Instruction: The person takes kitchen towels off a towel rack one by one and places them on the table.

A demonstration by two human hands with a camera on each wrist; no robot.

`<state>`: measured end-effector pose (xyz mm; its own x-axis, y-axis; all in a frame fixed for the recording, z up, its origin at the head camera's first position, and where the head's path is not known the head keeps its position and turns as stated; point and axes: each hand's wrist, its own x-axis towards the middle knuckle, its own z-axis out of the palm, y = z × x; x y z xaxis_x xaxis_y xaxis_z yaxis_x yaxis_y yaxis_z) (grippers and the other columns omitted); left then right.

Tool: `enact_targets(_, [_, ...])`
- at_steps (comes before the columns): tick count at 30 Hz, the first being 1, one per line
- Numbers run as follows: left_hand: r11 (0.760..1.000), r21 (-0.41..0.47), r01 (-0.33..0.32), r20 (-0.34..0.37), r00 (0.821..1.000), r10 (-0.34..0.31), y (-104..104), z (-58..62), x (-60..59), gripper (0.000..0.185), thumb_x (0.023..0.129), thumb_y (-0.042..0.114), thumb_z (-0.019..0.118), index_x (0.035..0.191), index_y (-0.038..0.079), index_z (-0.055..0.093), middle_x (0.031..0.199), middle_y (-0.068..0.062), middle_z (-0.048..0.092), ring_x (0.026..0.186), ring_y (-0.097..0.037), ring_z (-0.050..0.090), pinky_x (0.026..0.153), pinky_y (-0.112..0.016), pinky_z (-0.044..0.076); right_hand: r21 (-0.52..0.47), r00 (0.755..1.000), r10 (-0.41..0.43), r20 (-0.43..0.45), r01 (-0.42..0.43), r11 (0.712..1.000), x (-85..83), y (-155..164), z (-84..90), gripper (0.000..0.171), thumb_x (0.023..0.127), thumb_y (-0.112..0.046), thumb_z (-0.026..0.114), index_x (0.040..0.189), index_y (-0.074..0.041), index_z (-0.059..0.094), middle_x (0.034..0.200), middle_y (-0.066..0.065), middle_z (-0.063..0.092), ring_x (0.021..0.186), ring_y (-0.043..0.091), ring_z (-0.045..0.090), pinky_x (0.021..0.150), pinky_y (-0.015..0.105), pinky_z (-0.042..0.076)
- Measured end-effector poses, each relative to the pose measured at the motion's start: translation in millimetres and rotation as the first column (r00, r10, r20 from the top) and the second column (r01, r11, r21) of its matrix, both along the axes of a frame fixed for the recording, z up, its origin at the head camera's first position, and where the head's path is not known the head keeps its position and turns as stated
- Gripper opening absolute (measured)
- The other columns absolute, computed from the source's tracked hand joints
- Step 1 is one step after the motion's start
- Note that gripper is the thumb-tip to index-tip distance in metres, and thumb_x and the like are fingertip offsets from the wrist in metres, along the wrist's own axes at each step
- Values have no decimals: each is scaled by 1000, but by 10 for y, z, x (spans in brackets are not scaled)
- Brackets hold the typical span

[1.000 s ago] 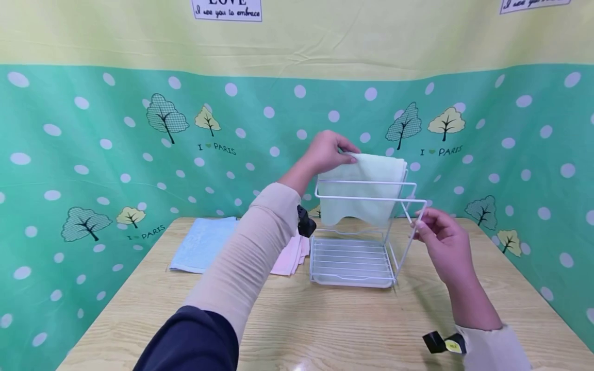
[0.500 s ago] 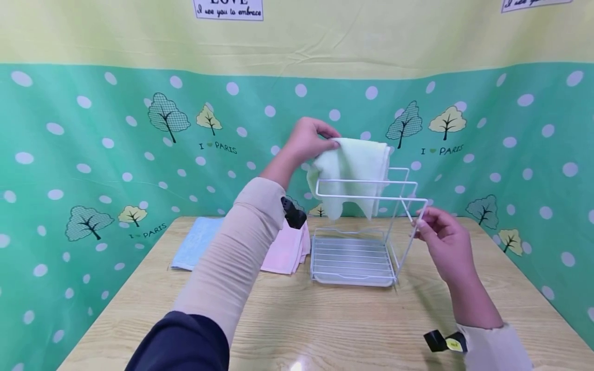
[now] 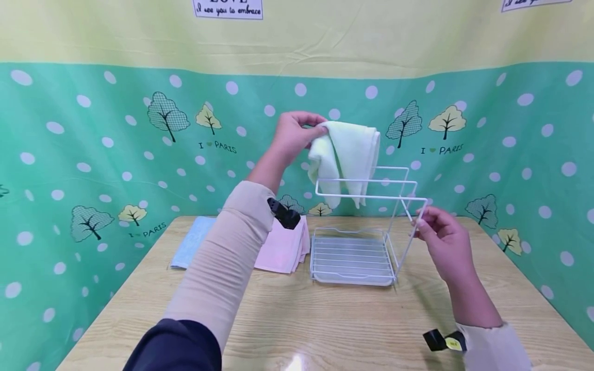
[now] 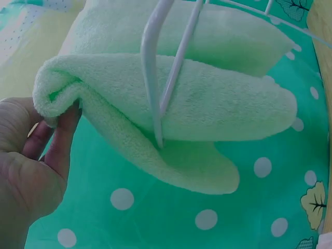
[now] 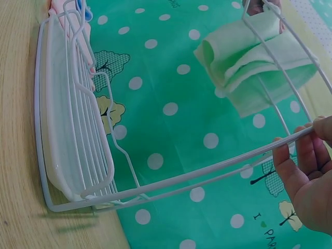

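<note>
My left hand (image 3: 292, 135) pinches a pale green towel (image 3: 347, 154) at its top corner and holds it up above the back rails of a white wire rack (image 3: 366, 226). In the left wrist view the folded towel (image 4: 171, 109) hangs bunched behind a white rail (image 4: 151, 72), with my fingers (image 4: 61, 136) gripping its edge. My right hand (image 3: 438, 234) grips the rack's front top rail at its right corner; in the right wrist view the fingers (image 5: 303, 161) curl round the rail (image 5: 207, 171), and the towel (image 5: 254, 57) shows beyond.
A pink folded towel (image 3: 283, 250) and a light blue towel (image 3: 190, 245) lie on the wooden table (image 3: 325, 319) left of the rack. A green dotted backdrop (image 3: 93, 154) surrounds the table on three sides.
My left hand has lifted the green towel up and to the left off the rack's back rail; it now hangs bunched. The right hand has stayed on the front rail.
</note>
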<state>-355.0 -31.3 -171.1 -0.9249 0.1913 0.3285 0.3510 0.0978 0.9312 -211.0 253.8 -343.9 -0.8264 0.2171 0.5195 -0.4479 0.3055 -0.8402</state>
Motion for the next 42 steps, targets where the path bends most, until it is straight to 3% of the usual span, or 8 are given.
enact_targets(10, [990, 141, -22, -37, 999, 28, -117, -30, 71, 14, 86, 6, 74, 100, 3, 74, 103, -10, 69, 87, -25, 69, 71, -34, 59, -28, 1000, 16, 0, -16, 999, 2, 0, 1, 21, 97, -4, 58, 117, 1, 62, 99, 7, 59, 84, 15, 58, 73, 17, 54])
enact_targets(16, [964, 262, -35, -61, 997, 53, -175, -29, 115, 12, 86, 2, 74, 98, 1, 73, 102, -12, 70, 81, -24, 69, 68, -33, 59, -25, 1000, 10, -3, -10, 1000, -3, 0, -6, 21, 97, -4, 58, 117, 0, 63, 98, 6, 59, 83, 15, 58, 73, 17, 54])
enact_targets(25, [889, 457, -21, -98, 992, 74, -302, 11, 152, 7, 83, -4, 74, 89, 0, 73, 100, -10, 65, 76, -24, 68, 65, -32, 59, -15, 1000, 6, -2, -6, 1000, -1, 3, -4, 22, 97, -5, 58, 118, 0, 63, 98, 7, 60, 84, 14, 59, 73, 17, 54])
enact_targets(34, [781, 624, -36, -129, 980, 148, -491, 6, 180, 10, 82, -8, 74, 84, 2, 74, 93, -13, 67, 77, -26, 70, 71, -37, 59, -22, 1000, 20, -16, -20, 1000, -3, -6, -3, 21, 97, -5, 58, 116, 3, 61, 98, 7, 59, 83, 16, 58, 73, 17, 54])
enact_targets(42, [738, 674, -43, -150, 970, 194, -714, 18, 221, 10, 81, -7, 75, 84, 2, 75, 89, -12, 68, 78, -25, 69, 69, -35, 59, -28, 1000, 18, -16, -19, 999, -3, -2, 1, 21, 97, -5, 58, 116, 3, 62, 97, 6, 59, 83, 15, 58, 73, 16, 54])
